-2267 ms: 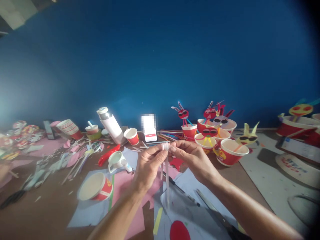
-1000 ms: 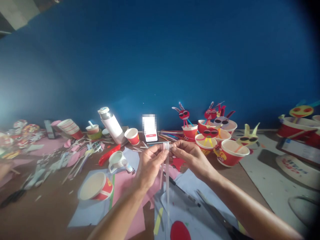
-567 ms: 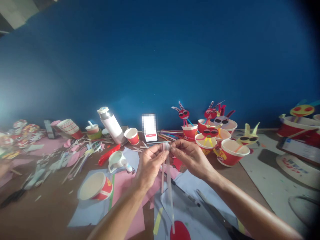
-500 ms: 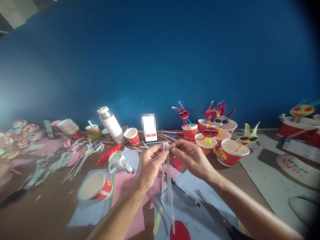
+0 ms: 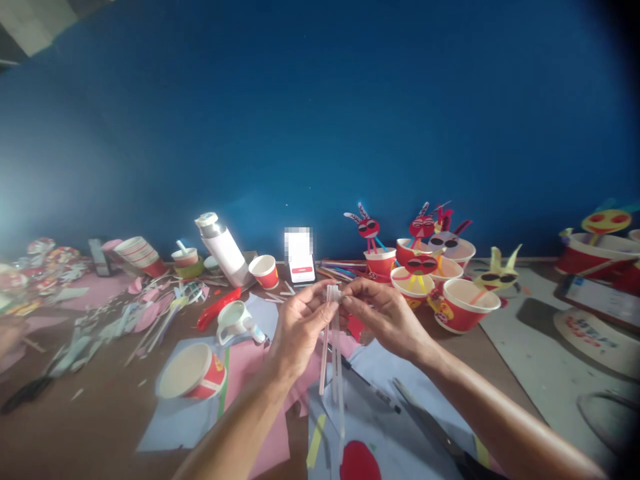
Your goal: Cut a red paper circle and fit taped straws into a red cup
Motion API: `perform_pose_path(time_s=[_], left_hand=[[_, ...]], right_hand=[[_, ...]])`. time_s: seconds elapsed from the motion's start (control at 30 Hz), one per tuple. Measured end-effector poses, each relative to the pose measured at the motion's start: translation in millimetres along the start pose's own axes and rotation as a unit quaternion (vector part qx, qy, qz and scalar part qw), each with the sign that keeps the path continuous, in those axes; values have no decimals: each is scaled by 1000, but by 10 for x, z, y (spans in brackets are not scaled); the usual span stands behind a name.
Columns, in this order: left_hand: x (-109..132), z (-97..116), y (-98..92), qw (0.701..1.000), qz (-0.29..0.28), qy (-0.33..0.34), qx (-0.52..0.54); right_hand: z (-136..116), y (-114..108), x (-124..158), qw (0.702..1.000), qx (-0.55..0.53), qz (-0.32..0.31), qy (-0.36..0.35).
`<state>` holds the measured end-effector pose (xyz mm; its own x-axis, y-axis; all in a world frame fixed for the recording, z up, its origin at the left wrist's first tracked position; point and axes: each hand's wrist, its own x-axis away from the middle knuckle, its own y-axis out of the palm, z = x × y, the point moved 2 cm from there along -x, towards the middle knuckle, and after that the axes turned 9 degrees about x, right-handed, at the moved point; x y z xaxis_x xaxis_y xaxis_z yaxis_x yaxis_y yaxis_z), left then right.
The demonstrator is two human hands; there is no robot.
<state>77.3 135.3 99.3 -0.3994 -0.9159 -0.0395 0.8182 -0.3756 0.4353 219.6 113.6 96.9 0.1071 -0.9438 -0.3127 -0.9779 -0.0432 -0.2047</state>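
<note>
My left hand and my right hand meet above the table, both pinched on the top ends of a small bundle of pale drinking straws. The straws hang down from my fingertips, splayed a little at their lower ends, over the coloured paper sheets. A red paper circle lies on the sheets just below them. A black pen lies under my right wrist.
A red paper cup lies on its side to the left, a white tape dispenser and a tilted white bottle behind it. Decorated cups with paper faces stand at the right. Scissors lie near my right forearm. Paper scraps litter the left.
The straws hanging from my fingers have shifted and splayed apart at the bottom. Both hands have stayed pinched at the same spot.
</note>
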Motion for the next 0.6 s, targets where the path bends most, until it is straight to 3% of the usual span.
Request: perform_pose_path(time_s=[0.13, 0.37, 0.5, 0.6], left_hand=[[9, 23, 15, 1000, -9, -11, 7], [-9, 37, 21, 996, -21, -60, 54], [-17, 26, 14, 996, -23, -60, 60], [-19, 18, 1, 997, -8, -46, 58]], right_hand=[[-6, -1, -9, 1000, -29, 1, 8], [9, 62, -34, 969, -224, -45, 89], [12, 64, -37, 975, -193, -16, 106], [-3, 39, -20, 989, -117, 59, 62]])
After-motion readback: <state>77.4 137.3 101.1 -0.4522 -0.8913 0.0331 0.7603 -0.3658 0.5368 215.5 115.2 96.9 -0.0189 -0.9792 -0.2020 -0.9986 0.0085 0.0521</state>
